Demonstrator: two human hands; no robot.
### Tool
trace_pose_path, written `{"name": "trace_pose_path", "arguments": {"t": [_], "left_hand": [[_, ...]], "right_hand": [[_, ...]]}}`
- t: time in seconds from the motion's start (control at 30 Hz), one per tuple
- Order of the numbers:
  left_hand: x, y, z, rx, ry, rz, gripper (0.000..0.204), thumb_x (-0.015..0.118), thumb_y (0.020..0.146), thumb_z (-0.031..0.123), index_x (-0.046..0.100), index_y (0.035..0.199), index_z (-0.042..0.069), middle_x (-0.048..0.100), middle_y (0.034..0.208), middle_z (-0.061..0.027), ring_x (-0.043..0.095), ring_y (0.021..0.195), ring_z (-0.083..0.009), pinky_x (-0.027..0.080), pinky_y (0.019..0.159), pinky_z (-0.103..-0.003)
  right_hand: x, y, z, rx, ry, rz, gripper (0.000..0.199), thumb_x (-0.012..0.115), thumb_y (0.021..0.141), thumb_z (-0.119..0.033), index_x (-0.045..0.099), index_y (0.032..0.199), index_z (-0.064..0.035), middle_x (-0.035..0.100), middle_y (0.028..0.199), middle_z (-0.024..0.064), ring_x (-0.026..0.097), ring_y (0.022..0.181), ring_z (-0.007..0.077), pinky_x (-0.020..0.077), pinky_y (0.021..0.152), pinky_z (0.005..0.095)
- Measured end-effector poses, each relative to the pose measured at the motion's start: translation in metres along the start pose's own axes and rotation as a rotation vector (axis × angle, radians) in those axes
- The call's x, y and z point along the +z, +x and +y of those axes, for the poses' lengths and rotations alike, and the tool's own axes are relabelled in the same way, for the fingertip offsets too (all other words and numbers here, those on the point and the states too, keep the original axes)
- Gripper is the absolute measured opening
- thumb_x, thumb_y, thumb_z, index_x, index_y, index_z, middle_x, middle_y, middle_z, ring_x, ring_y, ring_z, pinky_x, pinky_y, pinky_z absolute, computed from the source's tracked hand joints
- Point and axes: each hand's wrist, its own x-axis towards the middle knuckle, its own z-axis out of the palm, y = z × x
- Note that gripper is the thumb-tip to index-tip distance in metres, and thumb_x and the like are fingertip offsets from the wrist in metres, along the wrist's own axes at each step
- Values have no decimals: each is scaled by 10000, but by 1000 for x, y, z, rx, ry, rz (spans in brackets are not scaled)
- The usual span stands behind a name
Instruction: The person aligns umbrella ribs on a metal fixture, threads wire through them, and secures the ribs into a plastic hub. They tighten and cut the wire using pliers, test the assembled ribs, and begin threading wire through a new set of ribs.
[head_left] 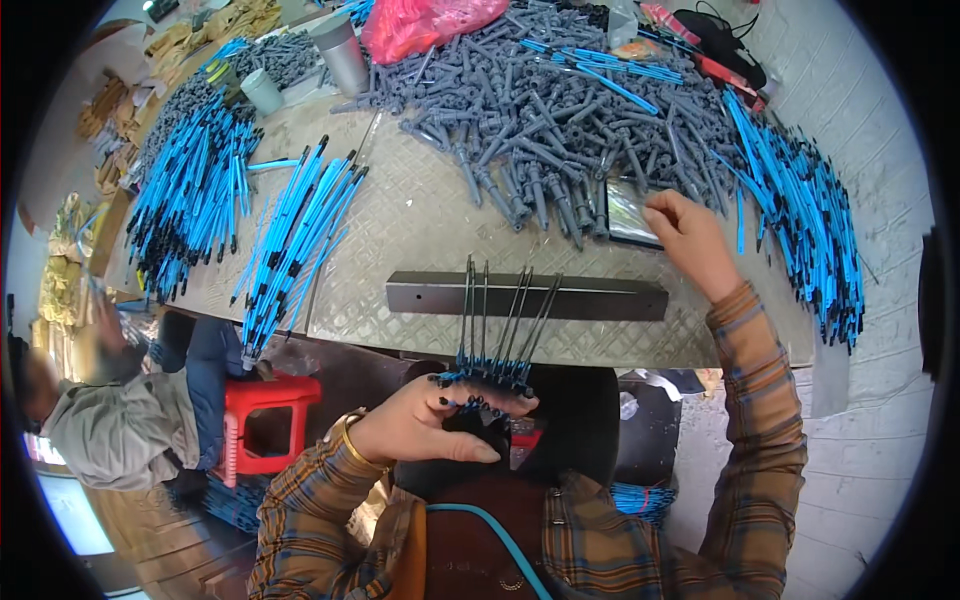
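Thin dark rods with blue plastic tips [495, 335] fan out from the left hand [430, 425], which pinches their tips just below the counter [400, 225] edge while their shafts lie across a dark flat metal bar [527, 296]. The right hand [690, 240] reaches to the heap of grey plastic pegs [540, 110], fingers curled at its near edge beside a small shiny packet [630, 212]; whether it grips one I cannot tell. Loosely fanned, the rods could slip and scatter if the pinch relaxes.

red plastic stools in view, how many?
1. The red stool stands on the floor under the table's near edge, lower left, beside a seated person. Others may be hidden under the table.
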Motion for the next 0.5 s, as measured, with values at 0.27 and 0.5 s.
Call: {"name": "trace_pose_path", "arguments": {"t": [0.27, 0.5], "left_hand": [[10, -4, -4, -49, -108, 161, 314, 649, 807, 43, 584, 1110, -10, 594, 1164, -110, 529, 1122, -189, 393, 963, -314], [14, 8, -10, -45, -24, 343, 234, 571, 860, 22, 588, 1091, -12, 637, 1054, -112, 583, 1008, -164, 447, 890, -294]], "right_hand": [[14, 25, 30, -341, -524, 135, 106, 568, 791, -128, 534, 820, -31, 541, 770, 151, 538, 796, 345, 434, 682, 421], [8, 26, 30, -402, -396, 259, 75, 531, 826, -101, 519, 817, -28, 559, 802, 167, 550, 773, 343, 438, 668, 411]]}}
